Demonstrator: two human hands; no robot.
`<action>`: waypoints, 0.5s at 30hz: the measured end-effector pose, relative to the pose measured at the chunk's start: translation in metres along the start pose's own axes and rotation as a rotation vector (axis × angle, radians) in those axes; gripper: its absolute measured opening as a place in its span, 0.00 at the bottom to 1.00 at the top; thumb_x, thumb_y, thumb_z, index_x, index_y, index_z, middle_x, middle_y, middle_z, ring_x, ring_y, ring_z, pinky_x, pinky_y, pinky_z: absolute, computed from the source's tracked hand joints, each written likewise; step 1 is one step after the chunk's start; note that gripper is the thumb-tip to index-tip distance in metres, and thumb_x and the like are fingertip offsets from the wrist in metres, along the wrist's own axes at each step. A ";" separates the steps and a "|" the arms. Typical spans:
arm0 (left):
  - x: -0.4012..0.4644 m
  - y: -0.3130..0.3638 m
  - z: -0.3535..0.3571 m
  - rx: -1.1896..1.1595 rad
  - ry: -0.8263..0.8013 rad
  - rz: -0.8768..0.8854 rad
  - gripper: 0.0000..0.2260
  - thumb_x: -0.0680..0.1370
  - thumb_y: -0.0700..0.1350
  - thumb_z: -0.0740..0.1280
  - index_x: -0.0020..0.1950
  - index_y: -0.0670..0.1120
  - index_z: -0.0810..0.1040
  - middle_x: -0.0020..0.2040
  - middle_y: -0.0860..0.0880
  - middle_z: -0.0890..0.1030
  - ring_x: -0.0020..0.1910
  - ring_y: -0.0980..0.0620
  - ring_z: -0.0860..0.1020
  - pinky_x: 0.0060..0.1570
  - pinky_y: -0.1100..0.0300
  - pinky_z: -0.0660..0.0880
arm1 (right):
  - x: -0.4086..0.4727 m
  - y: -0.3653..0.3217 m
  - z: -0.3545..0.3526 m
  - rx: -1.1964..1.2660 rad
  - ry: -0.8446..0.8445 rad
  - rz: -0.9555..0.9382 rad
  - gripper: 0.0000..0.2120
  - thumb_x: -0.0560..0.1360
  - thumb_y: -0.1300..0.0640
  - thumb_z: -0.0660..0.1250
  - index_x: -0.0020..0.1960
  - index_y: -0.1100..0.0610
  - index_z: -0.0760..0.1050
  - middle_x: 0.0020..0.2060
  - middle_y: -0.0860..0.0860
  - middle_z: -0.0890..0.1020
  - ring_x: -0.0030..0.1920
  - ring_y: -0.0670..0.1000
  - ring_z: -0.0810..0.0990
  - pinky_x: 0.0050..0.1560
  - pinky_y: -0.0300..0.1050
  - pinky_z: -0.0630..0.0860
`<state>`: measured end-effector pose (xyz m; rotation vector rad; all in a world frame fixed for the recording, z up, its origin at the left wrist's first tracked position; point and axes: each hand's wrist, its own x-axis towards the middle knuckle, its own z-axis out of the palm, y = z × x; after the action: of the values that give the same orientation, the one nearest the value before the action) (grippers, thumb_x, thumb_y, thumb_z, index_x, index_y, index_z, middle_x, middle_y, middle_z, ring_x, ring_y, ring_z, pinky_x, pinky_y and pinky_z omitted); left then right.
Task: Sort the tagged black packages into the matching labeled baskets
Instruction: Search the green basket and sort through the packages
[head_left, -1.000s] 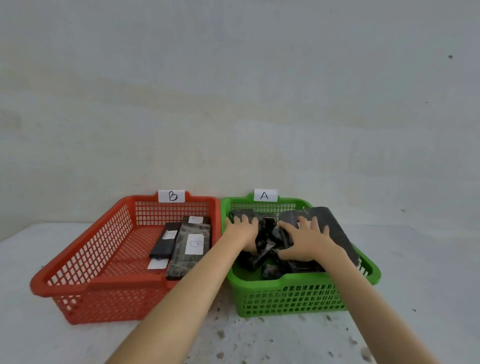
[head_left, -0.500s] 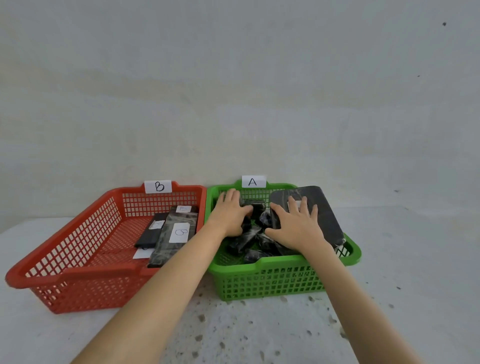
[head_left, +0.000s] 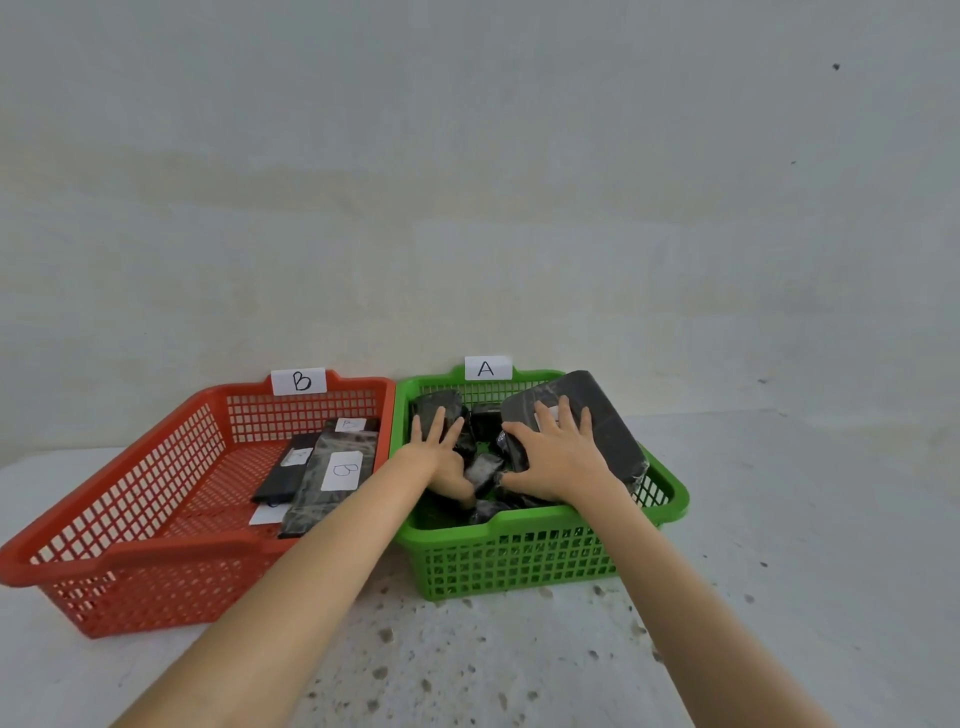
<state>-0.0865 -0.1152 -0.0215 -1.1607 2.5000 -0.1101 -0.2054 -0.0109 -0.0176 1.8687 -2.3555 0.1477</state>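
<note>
The green basket (head_left: 540, 521) with the tag "A" (head_left: 487, 368) holds a jumble of black packages. Both my hands lie in it, fingers spread. My left hand (head_left: 439, 460) rests on a small black package (head_left: 439, 401) at the basket's left side. Flat on a large black package (head_left: 610, 421) that leans on the right rim lies my right hand (head_left: 560, 460), its thumb touching smaller packages (head_left: 483, 467) in the middle. Neither hand has closed around anything. The red basket (head_left: 130, 560) tagged "B" (head_left: 300, 381) holds a long B-tagged package (head_left: 332, 470) and a slim dark one (head_left: 287, 472).
Both baskets stand side by side on a pale speckled table (head_left: 519, 665), backed by a plain wall (head_left: 467, 208). A loose white tag (head_left: 267, 514) lies on the red basket's floor. Bare tabletop stretches to the right of the green basket.
Both hands stayed in the green basket, shifting a little over the packages. My left hand reached toward the back wall, then drew back slightly. The view itself drifted.
</note>
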 end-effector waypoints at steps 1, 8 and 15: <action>0.003 -0.001 0.001 -0.051 -0.005 -0.005 0.19 0.79 0.52 0.57 0.62 0.41 0.75 0.76 0.45 0.32 0.73 0.37 0.29 0.72 0.39 0.37 | 0.000 0.000 0.000 -0.004 -0.005 -0.002 0.33 0.72 0.40 0.62 0.73 0.46 0.56 0.76 0.59 0.49 0.75 0.65 0.41 0.71 0.66 0.39; 0.005 0.007 0.000 -0.141 -0.010 -0.046 0.25 0.79 0.58 0.57 0.64 0.38 0.74 0.77 0.46 0.33 0.73 0.38 0.30 0.71 0.35 0.36 | -0.002 -0.001 -0.002 0.003 -0.021 -0.009 0.33 0.72 0.41 0.62 0.73 0.47 0.57 0.76 0.59 0.50 0.75 0.64 0.41 0.71 0.65 0.39; -0.005 0.004 -0.008 -0.113 0.439 -0.086 0.13 0.74 0.43 0.67 0.57 0.41 0.74 0.74 0.39 0.57 0.75 0.38 0.53 0.72 0.38 0.52 | -0.002 0.001 -0.002 0.006 -0.001 0.002 0.31 0.73 0.41 0.61 0.73 0.47 0.58 0.76 0.59 0.51 0.75 0.64 0.42 0.71 0.65 0.39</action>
<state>-0.0897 -0.1099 -0.0132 -1.4185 2.8633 -0.2768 -0.2057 -0.0088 -0.0159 1.8702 -2.3600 0.1543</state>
